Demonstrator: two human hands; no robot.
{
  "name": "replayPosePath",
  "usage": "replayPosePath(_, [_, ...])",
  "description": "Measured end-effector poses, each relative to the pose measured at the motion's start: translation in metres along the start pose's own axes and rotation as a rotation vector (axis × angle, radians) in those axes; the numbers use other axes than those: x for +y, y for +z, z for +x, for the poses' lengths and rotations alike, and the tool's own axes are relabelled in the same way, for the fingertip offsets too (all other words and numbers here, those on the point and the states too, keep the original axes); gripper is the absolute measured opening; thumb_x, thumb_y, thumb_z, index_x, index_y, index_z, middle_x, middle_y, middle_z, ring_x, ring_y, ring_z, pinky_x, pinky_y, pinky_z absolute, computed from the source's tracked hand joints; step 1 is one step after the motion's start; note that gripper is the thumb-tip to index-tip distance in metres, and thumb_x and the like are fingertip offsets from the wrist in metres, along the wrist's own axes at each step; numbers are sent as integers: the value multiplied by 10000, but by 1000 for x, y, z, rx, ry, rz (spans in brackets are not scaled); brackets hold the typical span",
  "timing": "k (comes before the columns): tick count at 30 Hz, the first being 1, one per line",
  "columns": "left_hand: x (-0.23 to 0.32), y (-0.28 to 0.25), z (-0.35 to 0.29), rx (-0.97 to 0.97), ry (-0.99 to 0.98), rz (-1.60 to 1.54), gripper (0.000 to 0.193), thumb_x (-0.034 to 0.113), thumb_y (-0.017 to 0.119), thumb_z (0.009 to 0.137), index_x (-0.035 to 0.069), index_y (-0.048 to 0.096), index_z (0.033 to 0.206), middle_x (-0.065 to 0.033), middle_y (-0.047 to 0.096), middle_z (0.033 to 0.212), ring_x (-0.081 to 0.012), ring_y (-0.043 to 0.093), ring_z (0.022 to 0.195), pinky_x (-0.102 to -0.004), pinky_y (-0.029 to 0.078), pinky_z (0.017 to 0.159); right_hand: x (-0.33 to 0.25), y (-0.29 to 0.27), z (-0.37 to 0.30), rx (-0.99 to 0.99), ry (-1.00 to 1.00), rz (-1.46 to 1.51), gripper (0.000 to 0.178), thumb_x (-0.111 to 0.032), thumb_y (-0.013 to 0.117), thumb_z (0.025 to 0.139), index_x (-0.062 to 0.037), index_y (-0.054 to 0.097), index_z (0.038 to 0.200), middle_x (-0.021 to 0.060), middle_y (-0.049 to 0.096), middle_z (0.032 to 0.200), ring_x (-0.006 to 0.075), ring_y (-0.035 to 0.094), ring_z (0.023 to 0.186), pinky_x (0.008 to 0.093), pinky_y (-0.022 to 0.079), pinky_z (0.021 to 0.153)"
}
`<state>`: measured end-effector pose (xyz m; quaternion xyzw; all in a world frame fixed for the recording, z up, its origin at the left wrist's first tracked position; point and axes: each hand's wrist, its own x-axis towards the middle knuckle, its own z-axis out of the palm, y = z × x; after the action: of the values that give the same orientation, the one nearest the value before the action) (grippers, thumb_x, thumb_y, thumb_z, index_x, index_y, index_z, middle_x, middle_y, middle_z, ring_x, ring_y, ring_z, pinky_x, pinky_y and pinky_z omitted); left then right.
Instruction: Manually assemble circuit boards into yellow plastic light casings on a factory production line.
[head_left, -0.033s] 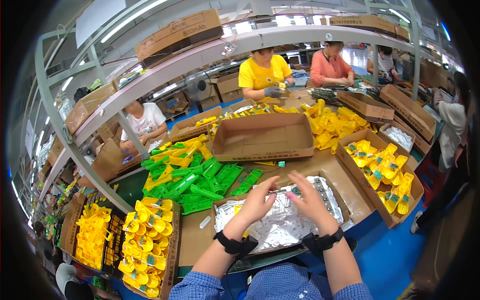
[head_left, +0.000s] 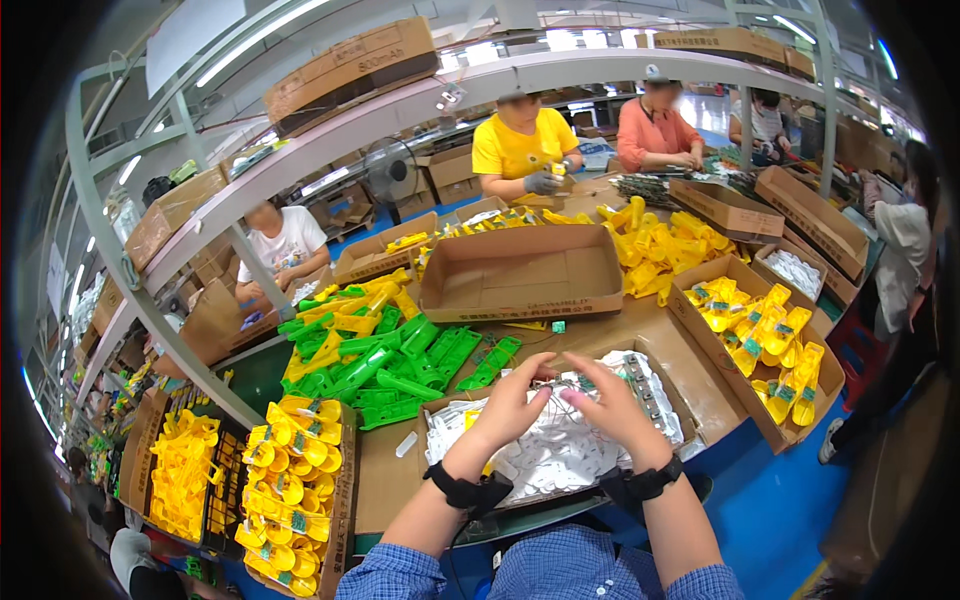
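Two trays of yellow plastic parts (head_left: 285, 470) sit at the far left of the table (head_left: 640, 330), and beside them lies a heap of green plastic pieces (head_left: 385, 365). Next comes the shallow box of small white bags (head_left: 560, 450), right in front of the person, and both hands work just above it. The left hand (head_left: 510, 405) and the right hand (head_left: 605, 405) meet fingertip to fingertip over a small clear bag (head_left: 560, 385); each grip is pinched shut on an edge of it, though what is inside is too small to tell. The step in hand looks like picking out or opening one bag from the pile. The next move seems to call for a fine two-handed pull without dropping it. Behind stands an empty cardboard box (head_left: 520, 272); further right lie more yellow pieces (head_left: 765, 335).
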<state>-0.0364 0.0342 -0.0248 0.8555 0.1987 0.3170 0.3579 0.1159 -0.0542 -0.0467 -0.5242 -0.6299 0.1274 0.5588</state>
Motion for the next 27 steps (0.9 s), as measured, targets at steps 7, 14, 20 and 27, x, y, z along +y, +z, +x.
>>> replayPosePath(7, [9, 1, -2, 11, 84, 17, 357, 71, 616, 775, 35, 517, 1116, -96, 571, 982, -177, 568, 902, -279, 463, 787, -4, 6, -6, 104, 165, 297, 216, -95, 585, 804, -5, 594, 1000, 96, 631, 920, 153, 591, 831, 256, 454, 734])
replayPosePath(14, [16, 6, -1, -1, 92, 37, 271, 58, 605, 777, 44, 575, 1046, -83, 566, 947, -178, 571, 865, -250, 497, 679, 12, 11, -11, 124, 163, 555, 228, -73, 573, 811, -2, 555, 1027, 82, 604, 979, 144, 585, 871, 261, 452, 764])
replayPosePath(20, [13, 7, -2, 42, 55, 93, 174, 66, 617, 769, 12, 586, 932, -90, 567, 910, -181, 575, 813, -249, 497, 658, 1, 3, -12, 101, 102, 264, 189, -61, 575, 806, -6, 559, 986, 103, 614, 910, 170, 611, 806, 258, 466, 711])
replayPosePath(27, [10, 15, -3, 168, 108, 133, 230, 88, 634, 762, 23, 602, 981, -119, 605, 867, -171, 571, 688, -249, 470, 597, 4, 9, -12, 293, 51, 70, 176, -90, 600, 788, -25, 581, 950, 143, 615, 748, 232, 614, 634, 288, 469, 565])
